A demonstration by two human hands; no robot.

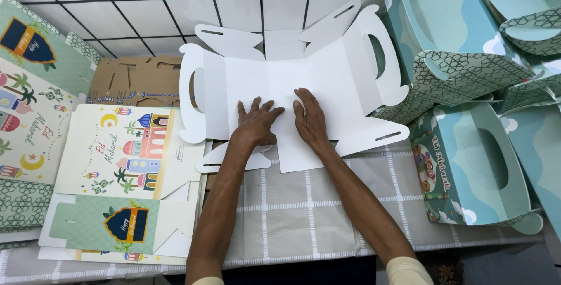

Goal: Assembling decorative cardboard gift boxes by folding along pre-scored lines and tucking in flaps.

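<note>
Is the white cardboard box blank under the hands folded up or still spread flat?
Spread flat. The white box blank lies unfolded, plain side up, flaps and handle cutouts splayed outward; the left hand and right hand press palms-down on its middle.

A bench (pixel 304 203) under a grey checked cloth carries a flat white box sheet (pixel 280 80) beneath both grips, printed flat sheets (pixel 125 150) left of them, and folded green boxes (pixel 467 162) to their right.
</note>
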